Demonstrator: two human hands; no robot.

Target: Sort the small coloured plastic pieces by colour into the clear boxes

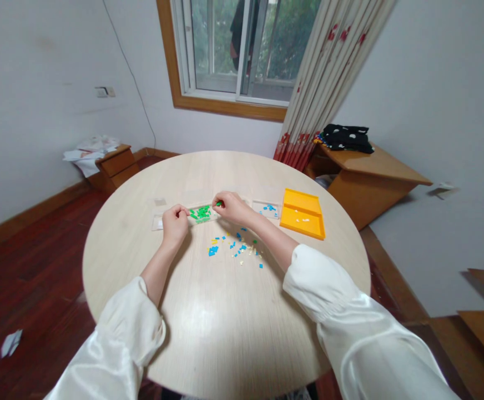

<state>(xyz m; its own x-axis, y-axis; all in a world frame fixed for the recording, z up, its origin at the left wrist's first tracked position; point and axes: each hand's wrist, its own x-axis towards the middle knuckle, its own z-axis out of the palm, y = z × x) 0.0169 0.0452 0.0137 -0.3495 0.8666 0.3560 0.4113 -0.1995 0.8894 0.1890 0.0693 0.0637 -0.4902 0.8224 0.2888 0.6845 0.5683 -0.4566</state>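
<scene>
Small green building pieces (200, 214) lie heaped in a clear plastic box (207, 220) at the middle of the table. My right hand (232, 208) is over the box's right end, thumb and fingers pinched on a green piece (219, 204). At the box's left end is my left hand (175, 226), its fingers curled closed; what they hold, if anything, is too small to make out. Loose blue pieces (213, 251) lie on the table in front of the box, with yellow and cream ones scattered among them.
Right of my right hand, a clear box holds blue pieces (270, 208). Beside it an open orange-yellow case (302, 198) has a few white pieces in it. More clear plastic (157, 223) lies left of my left hand. Everything stands on a round wooden table (208, 322).
</scene>
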